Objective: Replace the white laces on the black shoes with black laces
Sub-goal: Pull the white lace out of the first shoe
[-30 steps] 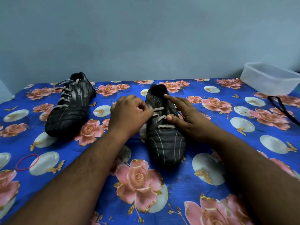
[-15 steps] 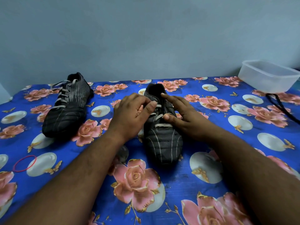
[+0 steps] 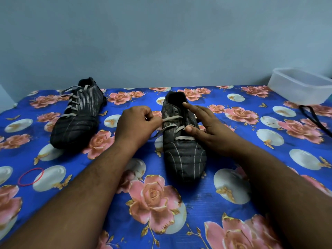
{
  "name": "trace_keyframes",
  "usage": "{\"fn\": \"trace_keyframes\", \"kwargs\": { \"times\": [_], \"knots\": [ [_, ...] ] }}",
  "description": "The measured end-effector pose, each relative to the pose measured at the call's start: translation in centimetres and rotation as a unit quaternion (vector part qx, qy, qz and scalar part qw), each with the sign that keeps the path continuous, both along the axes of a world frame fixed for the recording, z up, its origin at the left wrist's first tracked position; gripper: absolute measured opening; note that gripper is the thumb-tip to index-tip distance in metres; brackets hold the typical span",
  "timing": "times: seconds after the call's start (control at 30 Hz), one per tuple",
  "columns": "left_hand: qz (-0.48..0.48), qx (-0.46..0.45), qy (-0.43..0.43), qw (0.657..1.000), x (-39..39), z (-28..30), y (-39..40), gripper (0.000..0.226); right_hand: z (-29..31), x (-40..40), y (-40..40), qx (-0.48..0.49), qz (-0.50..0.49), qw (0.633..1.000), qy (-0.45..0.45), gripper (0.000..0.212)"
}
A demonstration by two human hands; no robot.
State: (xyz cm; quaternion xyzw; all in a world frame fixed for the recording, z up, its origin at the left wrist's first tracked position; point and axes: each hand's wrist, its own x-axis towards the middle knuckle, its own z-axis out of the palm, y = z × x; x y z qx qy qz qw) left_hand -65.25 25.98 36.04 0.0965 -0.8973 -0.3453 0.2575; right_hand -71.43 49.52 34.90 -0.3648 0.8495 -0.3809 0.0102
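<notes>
head view, catalogue of one moment. near shoe (image 3: 182, 141): black, upright on the flowered counter (image 3: 233, 203), long axis running away from the person, toe nearest, opening far. white lace (image 3: 170, 119): threaded only through the lower eyelets, one free length drawn out sideways to the left. left hand (image 3: 136, 126): just beside the shoe's left flank, grip closed to a pinch on that free length. right hand (image 3: 210, 128): grip slack, fingers straight, laid on the shoe's right side, thumb by the middle crossings, steadying it. judgement: unlacing was part done; the pull ran crosswise to the shoe, so the left hand was the one placed for it. open cloth lay to its left up to the far shoe (image 3: 79, 115), fully laced in white. black laces (image 3: 314, 119): at the right edge, well apart, beside a plastic tub (image 3: 300, 87). red band (image 3: 31, 177): near left.
</notes>
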Motion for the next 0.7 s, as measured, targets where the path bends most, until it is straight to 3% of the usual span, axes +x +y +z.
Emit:
{"fn": "trace_keyframes", "kwargs": {
  "times": [0.13, 0.27, 0.4, 0.57, 0.7],
  "knots": [
    [0.057, -0.016, -0.029, 0.998, 0.0, -0.1, -1.2, 0.026, 0.2, 0.1, 0.0, -0.001, -0.002, 1.0, -0.002, 0.077],
    [0.017, -0.025, -0.039, 0.999, -0.2, -0.6, -1.5, 0.013, 0.4, 0.4, 0.2, -0.017, -0.019, 1.0, -0.016, 0.079],
    [-0.06, -0.029, 0.004, 0.998, 0.3, -0.1, -0.2, 0.041, 1.0, 0.4, 0.8, -0.004, -0.033, 0.999, -0.038, 0.081],
    [-0.07, -0.114, -0.06, 0.989, 0.6, 0.0, 0.8, 0.049, 1.2, 0.2, 1.5, -0.013, -0.02, 0.996, -0.09, 0.079],
    [-0.086, -0.035, -0.07, 0.993, 0.3, -0.3, 0.8, 0.043, 1.1, 0.3, 1.3, -0.007, -0.034, 0.997, -0.074, 0.078]
  ]
}}
